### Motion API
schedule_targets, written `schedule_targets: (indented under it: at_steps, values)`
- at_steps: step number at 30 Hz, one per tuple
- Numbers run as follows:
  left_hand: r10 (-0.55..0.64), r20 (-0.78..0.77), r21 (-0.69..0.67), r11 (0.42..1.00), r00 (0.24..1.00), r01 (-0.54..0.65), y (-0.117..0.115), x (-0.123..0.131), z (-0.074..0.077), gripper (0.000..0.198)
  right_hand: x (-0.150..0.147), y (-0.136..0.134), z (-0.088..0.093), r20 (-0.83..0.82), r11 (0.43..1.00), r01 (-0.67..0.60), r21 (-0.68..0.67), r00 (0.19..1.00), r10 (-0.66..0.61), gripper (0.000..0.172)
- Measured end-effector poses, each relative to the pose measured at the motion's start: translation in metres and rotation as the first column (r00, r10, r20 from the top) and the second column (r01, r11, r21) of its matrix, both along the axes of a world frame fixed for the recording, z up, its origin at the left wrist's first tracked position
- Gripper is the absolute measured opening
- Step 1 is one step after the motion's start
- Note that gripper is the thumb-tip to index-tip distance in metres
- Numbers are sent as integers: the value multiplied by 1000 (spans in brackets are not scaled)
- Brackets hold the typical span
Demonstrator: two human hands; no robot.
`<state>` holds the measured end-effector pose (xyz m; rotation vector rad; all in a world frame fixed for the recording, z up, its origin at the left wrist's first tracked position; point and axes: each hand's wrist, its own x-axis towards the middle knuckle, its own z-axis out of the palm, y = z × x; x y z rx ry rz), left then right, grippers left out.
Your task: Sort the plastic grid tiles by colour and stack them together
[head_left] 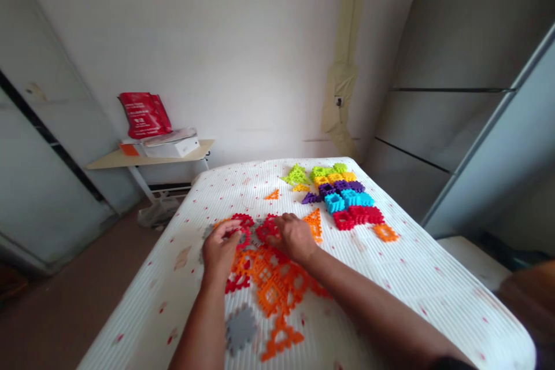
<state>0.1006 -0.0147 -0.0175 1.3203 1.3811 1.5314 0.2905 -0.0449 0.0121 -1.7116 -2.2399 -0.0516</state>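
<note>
Head view, near to far. Nearest: grey toothed square, flat on cloth-covered surface; beside it, orange triangular frame. Beyond: orange cluster of flat, overlapping pieces. Left hand at left red piece: thumb and fingertips bent to a narrow gap; actual grip, cannot tell. Right hand low over right red piece, fingers curled down; gripped or merely touched, cannot tell. Suggested handling: pinch red pieces by the rims, thumb opposite fingers; keep toothed edges from snagging on neighbours; press lightly on the soft cloth. To the right: orange triangle, orange square frame, red stack; then light-blue row, purple row, yellow row, green row. Farthest: side table with white box and red bag.
</note>
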Motion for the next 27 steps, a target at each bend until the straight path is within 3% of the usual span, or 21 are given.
schedule_targets:
  at_steps: [3,8,13,19,27]
  values:
    - [58,83,-27,998,995,-56,4,-5,-3,37,-19,12,-7,29,994,82,-66,996,-81,44]
    - [89,116,-14,996,989,-88,8,-8,-8,41,-23,17,-20,23,989,119,-92,993,-117,33]
    - [100,124,-5,995,987,-100,8,-6,-9,42,-26,18,-17,15,987,132,-90,991,-131,37]
    - [127,178,-23,992,976,-125,2,-2,0,36,-33,22,-16,-16,981,135,-141,990,-139,29]
    - [149,222,5,988,964,-154,1,-2,4,32,-30,25,-15,-106,980,143,-140,982,-158,35]
